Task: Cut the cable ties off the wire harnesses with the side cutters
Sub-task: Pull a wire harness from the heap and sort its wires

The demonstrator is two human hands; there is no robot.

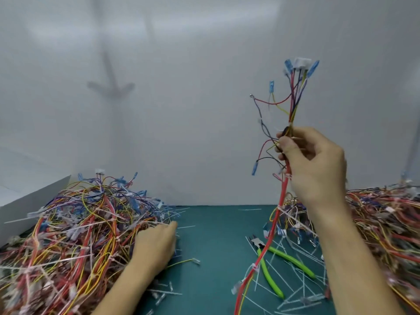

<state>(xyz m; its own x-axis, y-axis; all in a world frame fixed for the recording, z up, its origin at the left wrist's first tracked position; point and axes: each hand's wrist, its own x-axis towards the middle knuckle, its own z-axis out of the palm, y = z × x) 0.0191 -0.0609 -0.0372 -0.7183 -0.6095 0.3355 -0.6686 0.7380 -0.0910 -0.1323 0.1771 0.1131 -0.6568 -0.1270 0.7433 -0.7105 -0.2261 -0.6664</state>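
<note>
My right hand [314, 162] grips a wire harness [293, 103] and holds it up high; its blue terminals and white connector point upward, and its red wires hang down to the mat. White cable ties still sit on its hanging part. The side cutters [270, 267] with green handles lie on the green mat [216, 242] below that harness, untouched. My left hand [156, 244] rests, palm down, on the right edge of the big pile of harnesses [75, 228] at the left, fingers fairly straight.
A second pile of harnesses [384, 223] fills the right side. Several cut white tie pieces [293, 280] litter the mat around the cutters. A white box [27, 208] stands at the far left. A white wall closes the back.
</note>
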